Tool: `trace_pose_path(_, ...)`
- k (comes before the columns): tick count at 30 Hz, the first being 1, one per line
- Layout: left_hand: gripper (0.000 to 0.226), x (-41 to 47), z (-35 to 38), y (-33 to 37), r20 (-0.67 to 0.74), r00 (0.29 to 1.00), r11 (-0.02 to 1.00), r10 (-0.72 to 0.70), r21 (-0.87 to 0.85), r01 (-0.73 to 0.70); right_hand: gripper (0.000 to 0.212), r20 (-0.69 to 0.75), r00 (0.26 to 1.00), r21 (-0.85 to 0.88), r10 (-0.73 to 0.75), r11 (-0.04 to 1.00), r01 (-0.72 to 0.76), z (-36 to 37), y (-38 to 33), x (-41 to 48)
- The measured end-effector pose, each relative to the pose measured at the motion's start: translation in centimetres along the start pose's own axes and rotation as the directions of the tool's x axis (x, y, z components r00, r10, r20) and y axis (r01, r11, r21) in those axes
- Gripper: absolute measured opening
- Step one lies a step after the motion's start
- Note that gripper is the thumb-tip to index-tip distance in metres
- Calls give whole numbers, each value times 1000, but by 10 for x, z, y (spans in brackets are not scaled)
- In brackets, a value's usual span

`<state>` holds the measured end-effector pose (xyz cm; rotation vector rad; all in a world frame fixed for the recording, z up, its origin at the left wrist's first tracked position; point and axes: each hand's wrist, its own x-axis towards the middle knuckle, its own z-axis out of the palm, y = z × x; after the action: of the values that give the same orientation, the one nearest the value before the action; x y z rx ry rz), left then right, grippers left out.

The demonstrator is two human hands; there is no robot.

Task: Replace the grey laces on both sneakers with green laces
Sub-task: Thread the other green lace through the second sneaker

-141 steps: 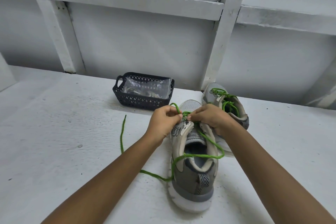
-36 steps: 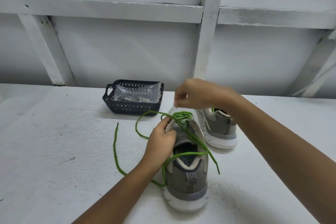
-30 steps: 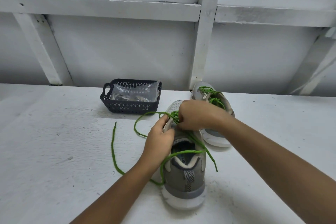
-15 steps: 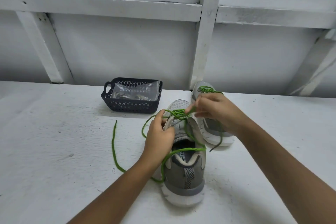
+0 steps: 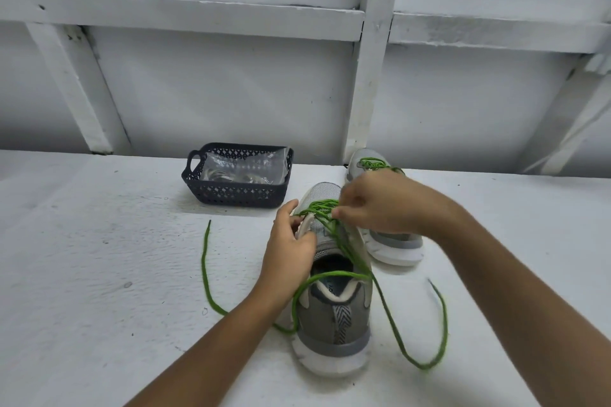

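A grey sneaker (image 5: 334, 317) stands heel toward me on the white surface, with a green lace (image 5: 390, 311) threaded through its lower eyelets. My left hand (image 5: 291, 241) grips the shoe's left eyelet flap. My right hand (image 5: 373, 201) pinches the green lace just above the tongue. One lace end lies off to the left; the other swings in a blurred loop to the right. A second grey sneaker (image 5: 393, 244) with green laces stands behind my right hand, partly hidden.
A dark plastic basket (image 5: 211, 192) holding a clear bag with coiled laces sits at the back, left of the shoes. A white wall with beams (image 5: 370, 76) rises right behind the surface's far edge.
My right hand has pulled the lace through and come back down to the eyelets. The right lace end has swung out to the right. My left hand stays on the shoe.
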<state>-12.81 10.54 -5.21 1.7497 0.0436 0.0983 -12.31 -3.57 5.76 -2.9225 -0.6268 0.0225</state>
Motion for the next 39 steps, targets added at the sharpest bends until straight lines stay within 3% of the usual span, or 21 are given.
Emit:
trace_pose_path(8, 53, 1, 0, -1, 0, 1000, 1000, 17, -11, -17, 15, -11, 998, -196, 57, 979, -58, 45, -6, 50)
trace_pose_path(10, 52, 0, 0, -1, 2, 1000, 1000, 18, -7, -18, 12, -9, 998, -163, 66, 984, -66, 49, -3, 55)
trace_pose_path(15, 52, -3, -1, 3, -9, 1000, 1000, 29, 4, -29, 16, -83, 994, 221, 66, 974, -46, 43, 6, 38)
trace_pose_path(19, 55, -5, -1, 5, -11, 999, 999, 46, 7, -46, 21, -59, 996, 622, 66, 783, -15, 25, 15, 11)
trace_pose_path(22, 56, -6, -1, 7, 9, 999, 999, 51, -2, -51, 25, -27, 1000, 699, 10, 715, 11, 11, 25, -3)
trace_pose_path(28, 54, -5, -1, 4, 23, 999, 999, 44, -10, -44, 21, 221, 968, 471, -115, 882, -3, 2, 20, -15)
trace_pose_path(31, 52, -3, -1, 2, 19, 999, 999, 33, -8, -33, 22, 156, 986, 364, -56, 931, -5, 8, 10, -7)
trace_pose_path(35, 50, -1, -1, 0, 19, 999, 999, 38, -1, -38, 26, -39, 999, -22, 26, 999, -27, 22, -3, 16)
trace_pose_path(39, 50, 0, -1, -1, 22, 999, 999, 32, -12, -31, 18, 59, 994, -162, 90, 984, -80, 39, -7, 40)
